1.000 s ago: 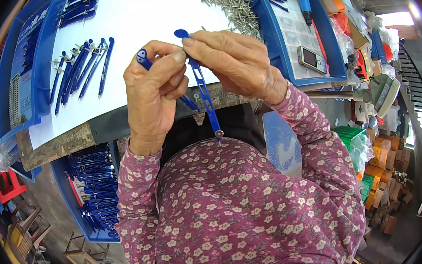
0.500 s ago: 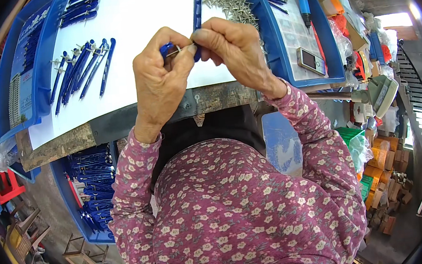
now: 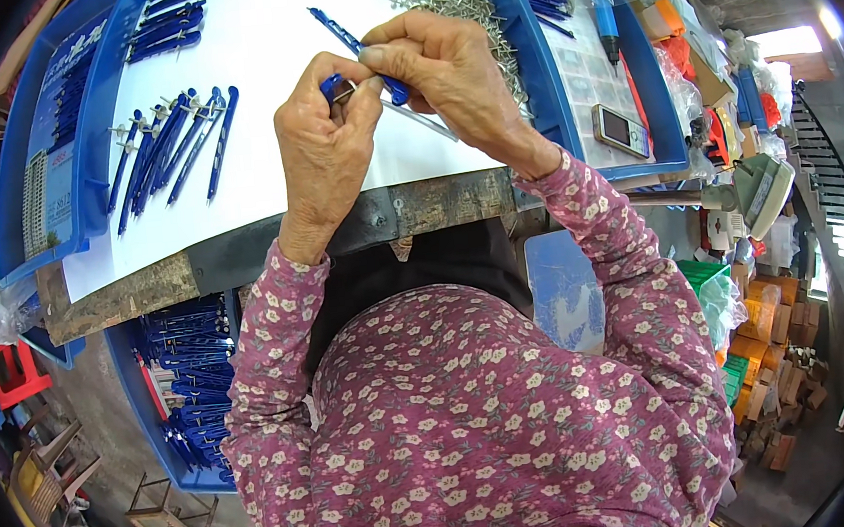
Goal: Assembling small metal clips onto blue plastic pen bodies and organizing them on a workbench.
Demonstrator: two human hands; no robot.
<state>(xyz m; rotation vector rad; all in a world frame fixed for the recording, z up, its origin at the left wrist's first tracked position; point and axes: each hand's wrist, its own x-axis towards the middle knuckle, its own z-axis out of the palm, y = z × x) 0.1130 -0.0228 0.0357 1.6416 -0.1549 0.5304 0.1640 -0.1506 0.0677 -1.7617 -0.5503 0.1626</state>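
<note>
Over the white sheet (image 3: 258, 107), both hands are close together, fingertips nearly touching. My right hand (image 3: 462, 84) is closed, pinching a slender blue plastic stick (image 3: 334, 28) that slants up to the left. Between the thumb and curled fingers of my left hand (image 3: 325, 156) sits a small blue piece (image 3: 329, 87) with a bit of metal. Whether it joins the stick is hidden by fingers. A thin pale rod (image 3: 425, 125) shows below the right fingers. Just beyond the right hand lies a pile of small silver metal pins (image 3: 459, 1).
Several blue sticks with metal cross-pieces (image 3: 166, 150) lie to the left on the sheet. Blue trays (image 3: 94, 187) stand at both sides; the right one (image 3: 547, 82) holds a mobile phone (image 3: 621, 131) and a blue tool (image 3: 603, 12). Below the table edge, another tray (image 3: 138, 399) holds many blue sticks.
The blue stick has tilted from nearly upright to slanting up-left. My right hand has shifted slightly up and left; the left hand stays nearly in place.
</note>
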